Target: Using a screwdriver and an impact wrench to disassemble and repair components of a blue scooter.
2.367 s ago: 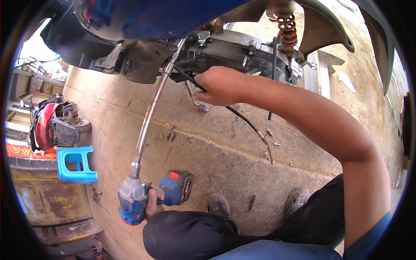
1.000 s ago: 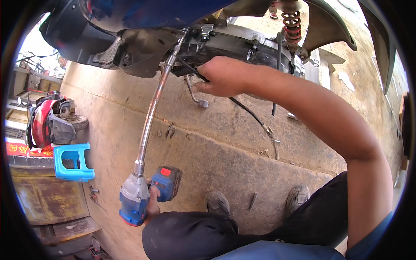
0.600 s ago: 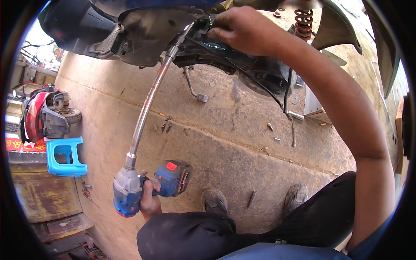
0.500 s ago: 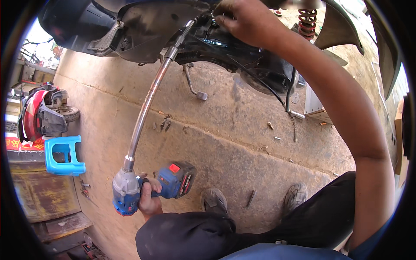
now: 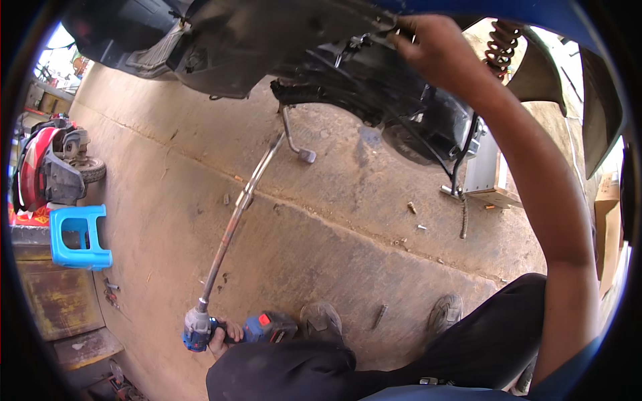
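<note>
In my left hand [image 5: 225, 336] is the grip of a blue and grey cordless impact wrench [image 5: 198, 325], low at the left beside my knee. Its long steel extension bar [image 5: 233, 227] points up and away, its tip apart from the vehicle. My right arm reaches to the far side, where my right hand [image 5: 441, 52] has its fingers closed on the edge of a dark plastic panel [image 5: 267, 40] of a scooter-like vehicle. Under the panel, the black frame and dark parts [image 5: 341, 93] show.
A foot lever [image 5: 305, 156] hangs below the vehicle, and a coil spring [image 5: 501, 50] stands at far right. Small bolts [image 5: 412, 208] and a rod [image 5: 380, 316] lie on the concrete floor [image 5: 321, 260]. A blue stool [image 5: 80, 257] and a red vehicle [image 5: 41, 164] are at left.
The wrench and its bar have drawn back toward me, away from the vehicle. My right hand now grips the panel's edge, which sits lifted off the parts beneath it.
</note>
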The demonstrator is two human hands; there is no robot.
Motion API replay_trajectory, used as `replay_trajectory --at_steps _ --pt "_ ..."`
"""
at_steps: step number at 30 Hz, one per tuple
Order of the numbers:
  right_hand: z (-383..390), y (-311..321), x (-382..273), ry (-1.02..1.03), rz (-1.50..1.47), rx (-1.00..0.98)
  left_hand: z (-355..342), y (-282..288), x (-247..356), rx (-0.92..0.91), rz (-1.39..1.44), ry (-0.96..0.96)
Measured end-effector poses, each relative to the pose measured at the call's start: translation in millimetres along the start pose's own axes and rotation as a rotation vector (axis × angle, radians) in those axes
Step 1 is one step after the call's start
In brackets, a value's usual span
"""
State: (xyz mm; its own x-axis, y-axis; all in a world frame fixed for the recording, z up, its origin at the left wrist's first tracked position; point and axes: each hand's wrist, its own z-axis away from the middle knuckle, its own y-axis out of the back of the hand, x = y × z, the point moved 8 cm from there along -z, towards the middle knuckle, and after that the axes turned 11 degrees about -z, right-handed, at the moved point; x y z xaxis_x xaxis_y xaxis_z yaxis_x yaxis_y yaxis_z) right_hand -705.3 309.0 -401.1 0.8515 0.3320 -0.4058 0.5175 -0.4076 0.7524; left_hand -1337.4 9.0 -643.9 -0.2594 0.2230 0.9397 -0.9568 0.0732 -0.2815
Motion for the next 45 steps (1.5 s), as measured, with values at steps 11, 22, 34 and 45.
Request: replay_trajectory --at_steps 11,22,34,45 --pt "0.0 -20.1 0.9 -0.124 -0.171 -0.042 -36.3 -4.6 -25.7 -0.033 -0.255 0.337" --pt "28.1 -2.2 -11.4 -0.096 -0.391 0.028 -60.0 -12.9 12.1 -0.029 -0.949 0.502" --pt "240.8 10.8 -40.9 0.222 -0.632 -0.354 -130.4 -89.9 80.8 -0.09 -1.737 0.514" --pt "376.5 -38.7 -31.0 0.016 -0.749 -0.604 -199.9 -559.2 153.3 -0.487 -1.845 -0.934"
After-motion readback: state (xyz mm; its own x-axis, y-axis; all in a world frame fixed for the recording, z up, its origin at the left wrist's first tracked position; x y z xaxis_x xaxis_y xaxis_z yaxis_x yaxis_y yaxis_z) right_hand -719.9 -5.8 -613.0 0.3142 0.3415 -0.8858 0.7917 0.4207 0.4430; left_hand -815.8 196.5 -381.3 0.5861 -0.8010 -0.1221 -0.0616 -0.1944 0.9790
